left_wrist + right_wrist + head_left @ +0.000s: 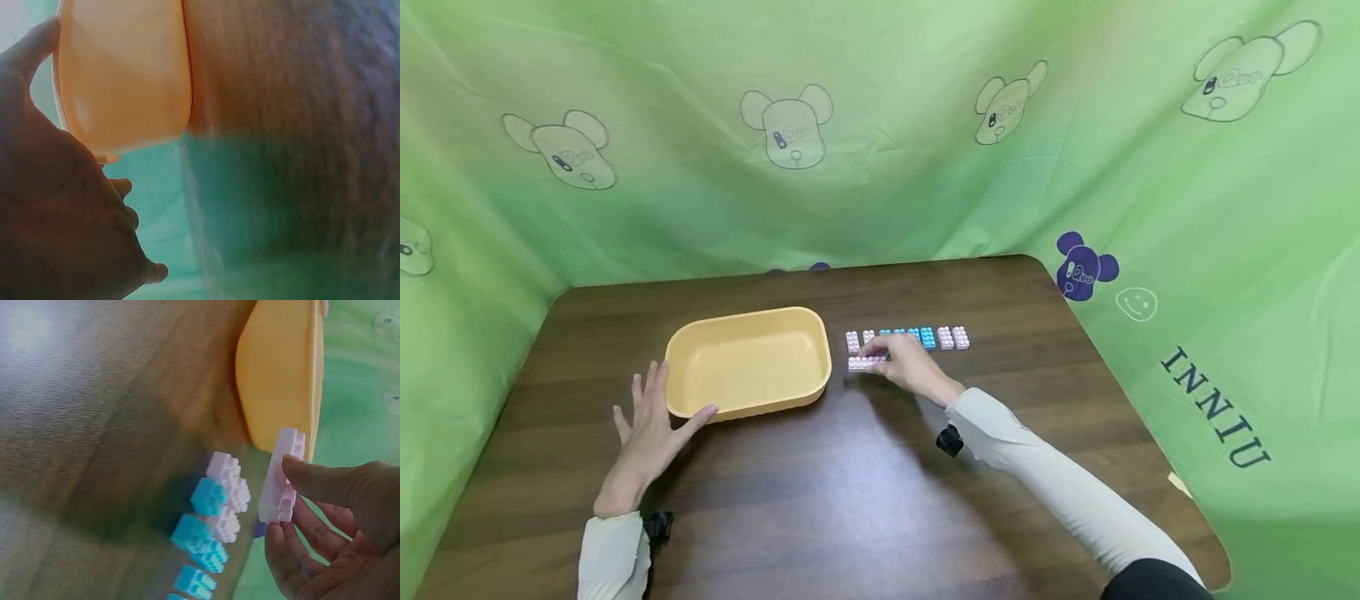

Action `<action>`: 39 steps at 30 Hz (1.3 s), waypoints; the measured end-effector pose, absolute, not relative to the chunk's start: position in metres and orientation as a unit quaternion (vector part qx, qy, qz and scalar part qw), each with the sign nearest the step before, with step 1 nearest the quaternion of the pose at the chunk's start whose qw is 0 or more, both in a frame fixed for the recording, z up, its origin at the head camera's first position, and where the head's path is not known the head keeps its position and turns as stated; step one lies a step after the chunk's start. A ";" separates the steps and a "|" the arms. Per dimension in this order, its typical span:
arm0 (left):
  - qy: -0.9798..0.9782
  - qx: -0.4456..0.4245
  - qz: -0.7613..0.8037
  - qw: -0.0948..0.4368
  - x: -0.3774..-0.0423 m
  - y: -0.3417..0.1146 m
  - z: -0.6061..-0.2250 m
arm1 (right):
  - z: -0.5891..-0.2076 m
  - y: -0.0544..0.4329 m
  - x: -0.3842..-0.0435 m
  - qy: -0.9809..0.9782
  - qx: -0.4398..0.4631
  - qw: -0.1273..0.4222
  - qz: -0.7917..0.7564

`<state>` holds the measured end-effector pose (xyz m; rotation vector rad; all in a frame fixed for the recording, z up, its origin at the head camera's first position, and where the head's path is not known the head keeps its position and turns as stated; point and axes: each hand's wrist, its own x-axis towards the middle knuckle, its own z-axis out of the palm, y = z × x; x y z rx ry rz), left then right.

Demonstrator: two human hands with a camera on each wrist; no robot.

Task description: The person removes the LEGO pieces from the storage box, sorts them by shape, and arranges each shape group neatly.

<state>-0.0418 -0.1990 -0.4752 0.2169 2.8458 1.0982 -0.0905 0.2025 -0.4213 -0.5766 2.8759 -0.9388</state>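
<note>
My right hand point(910, 363) pinches a long pale pink toy brick point(865, 364) between thumb and fingers, just in front of a row of bricks. In the right wrist view the studs of that pink brick point(281, 478) face right, and the thumb lies across its side. The row has light blue bricks point(927, 337) in the middle and pale pink bricks point(953, 337) at both ends; my fingers hide part of it. At the left end of a yellow tray point(748, 412), my left hand point(651, 437) is spread, its thumb at the front rim and its fingers along the end.
The tray stands left of the bricks on a dark wooden table point(820, 500). A green printed cloth point(880, 200) hangs behind the table and at its sides. Black wrist cameras point(950, 440) sit on both wrists.
</note>
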 end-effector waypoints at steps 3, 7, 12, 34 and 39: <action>0.930 0.072 0.360 0.037 -0.042 -0.199 -0.476 | -0.427 0.206 -0.089 0.934 -0.175 0.041 -0.309; 0.929 0.071 0.362 0.033 -0.042 -0.200 -0.476 | -0.434 0.209 -0.089 0.934 -0.173 0.043 -0.311; 0.929 0.071 0.362 0.037 -0.043 -0.201 -0.476 | -0.445 0.211 -0.087 0.937 -0.177 0.029 -0.300; 0.929 0.075 0.360 0.046 -0.043 -0.201 -0.475 | -0.466 0.212 -0.080 0.937 -0.148 0.021 -0.317; 0.930 0.075 0.357 0.049 -0.043 -0.201 -0.475 | -0.467 0.212 -0.079 0.938 -0.147 0.015 -0.313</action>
